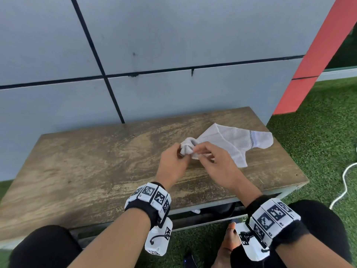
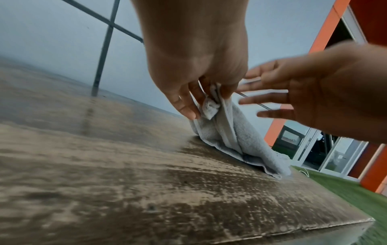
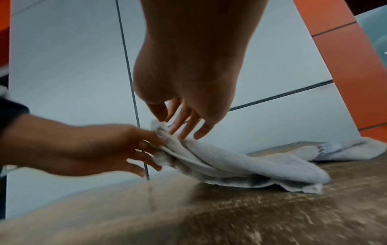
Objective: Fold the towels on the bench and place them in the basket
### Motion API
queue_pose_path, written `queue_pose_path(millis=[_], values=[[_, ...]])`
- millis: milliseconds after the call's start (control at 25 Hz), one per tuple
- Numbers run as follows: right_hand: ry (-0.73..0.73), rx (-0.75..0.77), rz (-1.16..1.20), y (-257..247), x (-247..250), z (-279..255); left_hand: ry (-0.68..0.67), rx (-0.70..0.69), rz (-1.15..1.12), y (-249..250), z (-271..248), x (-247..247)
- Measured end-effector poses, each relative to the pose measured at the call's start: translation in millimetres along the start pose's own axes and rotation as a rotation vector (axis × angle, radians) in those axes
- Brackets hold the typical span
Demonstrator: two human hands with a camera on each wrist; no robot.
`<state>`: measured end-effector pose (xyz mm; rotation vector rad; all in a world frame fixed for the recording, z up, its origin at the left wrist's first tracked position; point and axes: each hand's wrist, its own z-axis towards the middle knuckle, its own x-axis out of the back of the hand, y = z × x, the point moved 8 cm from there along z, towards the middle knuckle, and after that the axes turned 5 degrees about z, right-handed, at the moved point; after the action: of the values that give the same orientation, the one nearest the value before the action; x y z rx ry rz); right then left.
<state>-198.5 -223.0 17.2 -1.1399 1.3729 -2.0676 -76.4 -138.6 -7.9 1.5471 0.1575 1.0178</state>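
A white towel [image 1: 228,144] lies crumpled on the right part of the wooden bench [image 1: 87,171], its far end with a dotted stripe flat on the wood. My left hand [image 1: 182,152] grips the bunched left end and holds it a little above the bench; the wad shows between its fingers [image 2: 188,106]. My right hand [image 1: 196,151] meets the same end from the right, thumb and forefinger pinching the towel's [image 3: 251,164] edge, its other fingers [image 3: 186,129] spread straight. No basket is in view.
A grey panelled wall [image 1: 173,35] stands right behind the bench, with a red column [image 1: 313,64] at the right. Green turf [image 1: 318,132] surrounds the bench, and a white cord [image 1: 345,182] lies on it at the right. My knees are at the bench's near edge.
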Motion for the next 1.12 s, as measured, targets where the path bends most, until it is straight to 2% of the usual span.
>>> queue_pose_path(millis=[80, 240, 320, 440, 520, 600, 720, 800, 920, 1040, 1120], values=[[0.035, -0.062, -0.169, 21.0, 3.8, -0.6, 0.022, -0.002, -0.043, -0.1, -6.4, 14.2], [-0.014, -0.393, -0.611, 78.9, 10.0, -20.3, 0.129, 0.071, -0.044, -15.8, -12.7, 48.9], [-0.03, -0.404, -0.724, 89.1, 8.4, -29.4, 0.157, 0.168, 0.038, -34.4, -13.1, 61.8], [-0.006, -0.297, -0.624, 79.1, 1.4, -31.4, 0.194, 0.321, 0.221, -56.6, -29.5, 67.3], [0.013, -0.221, -0.396, 64.3, -6.8, -27.4, 0.204, 0.222, 0.406, -48.7, -38.9, 60.4], [0.009, -0.105, -0.242, 43.3, -17.4, -22.5, 0.077, 0.073, 0.518, -38.2, -43.8, 34.6], [-0.106, 0.05, -0.049, 11.3, -38.5, -18.6, -0.108, -0.027, 0.557, -30.9, -42.7, 1.3], [-0.152, 0.069, -0.013, 5.6, -41.5, -19.3, -0.08, -0.075, 0.517, -25.1, -37.5, 0.3], [-0.144, -0.063, -0.062, 28.4, -26.8, -22.6, 0.032, -0.049, 0.28, -27.4, -27.8, 19.5], [-0.116, -0.134, -0.297, 57.0, -15.3, -28.3, 0.013, 0.012, 0.177, -22.3, -24.2, 27.3], [-0.065, -0.141, -0.352, 61.8, -15.2, -26.5, -0.042, 0.051, 0.074, -19.3, -25.9, 23.0]])
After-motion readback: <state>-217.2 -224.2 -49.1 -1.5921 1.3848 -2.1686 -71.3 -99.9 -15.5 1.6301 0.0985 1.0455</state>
